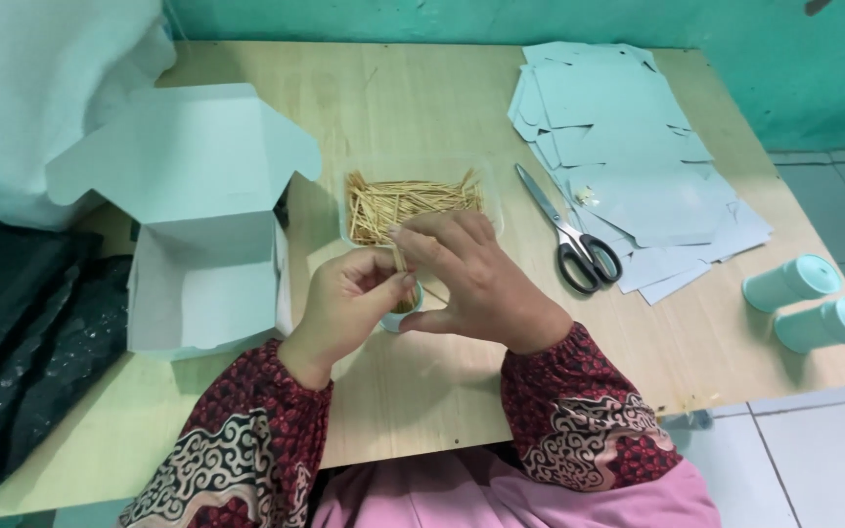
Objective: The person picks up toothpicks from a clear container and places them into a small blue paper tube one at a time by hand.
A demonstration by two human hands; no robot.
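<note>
My left hand point(349, 298) and my right hand point(471, 279) meet at the middle of the wooden table point(422, 98), both pinching a small bundle of toothpicks point(401, 262). The bundle stands in a small pale teal container point(399, 319), mostly hidden under my fingers. Just beyond my hands sits a clear shallow tray point(422, 168) holding a heap of loose toothpicks point(393, 200). Both arms wear red patterned sleeves.
An open white cardboard box point(202, 225) stands at the left. Black-handled scissors point(569, 235) lie right of the tray, beside a stack of flat pale blue box blanks point(628, 147). Two teal lidded containers point(814, 298) lie near the right edge. Black plastic bags point(22, 332) lie far left.
</note>
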